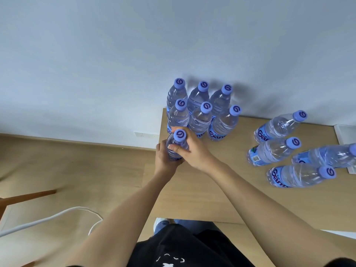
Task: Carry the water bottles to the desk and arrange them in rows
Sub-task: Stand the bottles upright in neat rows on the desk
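A clear water bottle (178, 140) with a blue cap stands at the left front corner of the wooden desk (212, 189). My left hand (163, 157) grips its lower body and my right hand (192, 151) wraps round its upper part. Just behind it, several bottles stand upright in two rows of three (200, 110) against the wall. Several more bottles (285, 151) stand loosely grouped on the right side of the desk.
A white object (344, 135) sits at the desk's right edge. Left of the desk is wooden floor with a white cable (48, 216) and a wooden furniture leg (25, 197). A wall socket (146, 134) is low on the wall.
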{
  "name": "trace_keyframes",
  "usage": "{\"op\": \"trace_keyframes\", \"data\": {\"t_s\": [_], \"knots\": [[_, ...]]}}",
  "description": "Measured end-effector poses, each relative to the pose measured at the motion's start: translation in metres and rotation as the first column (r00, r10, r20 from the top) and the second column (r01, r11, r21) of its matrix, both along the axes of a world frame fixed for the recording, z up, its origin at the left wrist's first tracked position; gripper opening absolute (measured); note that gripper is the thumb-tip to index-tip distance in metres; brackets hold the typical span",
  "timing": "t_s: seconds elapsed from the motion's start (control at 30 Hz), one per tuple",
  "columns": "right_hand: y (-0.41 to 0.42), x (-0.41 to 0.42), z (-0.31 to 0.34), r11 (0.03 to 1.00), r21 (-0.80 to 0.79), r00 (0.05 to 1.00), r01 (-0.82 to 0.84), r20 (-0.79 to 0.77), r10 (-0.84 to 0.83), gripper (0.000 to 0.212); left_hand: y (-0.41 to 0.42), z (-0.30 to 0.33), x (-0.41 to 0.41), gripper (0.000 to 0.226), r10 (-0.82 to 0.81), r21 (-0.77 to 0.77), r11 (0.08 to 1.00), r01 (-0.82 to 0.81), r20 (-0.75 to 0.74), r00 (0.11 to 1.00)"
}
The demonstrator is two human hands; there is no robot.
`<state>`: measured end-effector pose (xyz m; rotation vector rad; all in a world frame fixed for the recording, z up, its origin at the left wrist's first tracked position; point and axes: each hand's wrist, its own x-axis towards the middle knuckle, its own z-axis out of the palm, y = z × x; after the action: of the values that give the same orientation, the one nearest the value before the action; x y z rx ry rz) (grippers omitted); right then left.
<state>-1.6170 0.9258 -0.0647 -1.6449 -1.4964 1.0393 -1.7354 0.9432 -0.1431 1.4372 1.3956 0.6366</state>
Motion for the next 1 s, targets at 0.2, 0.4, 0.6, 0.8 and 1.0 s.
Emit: {"op": "trace_keyframes", "data": {"t_s": [0.2,0.4,0.6,0.8,1.0], "knots": [[0.016,0.006,0.001,0.998,0.068,0.997,0.001,0.072,-0.006,0.042,0.016,-0.002,0.008,0.071,-0.005,0.017,1.000,0.005,-0.006,1.000],[0.017,0.006,-0.002,0.995,0.097,0.994,-0.004,0.105,-0.007,0.044,0.019,-0.004,0.009,0.065,-0.008,0.035,0.999,0.008,-0.002,1.000],[0.016,0.008,-0.003,1.000,0.018,0.987,0.019,0.160,-0.022,0.048,0.018,-0.005,0.007,0.073,-0.009,0.018,1.000,0.010,-0.022,1.000],[0.007,0.018,0.003,0.999,0.011,0.986,0.052,0.160,-0.054,0.078,0.012,0.005,-0.004,0.087,-0.022,-0.094,0.995,0.025,0.033,0.999],[-0.036,0.024,-0.002,0.977,0.080,0.970,0.196,0.129,-0.205,0.070,-0.024,0.011,-0.018,0.088,0.053,-0.182,0.982,-0.059,-0.039,0.998]]}}
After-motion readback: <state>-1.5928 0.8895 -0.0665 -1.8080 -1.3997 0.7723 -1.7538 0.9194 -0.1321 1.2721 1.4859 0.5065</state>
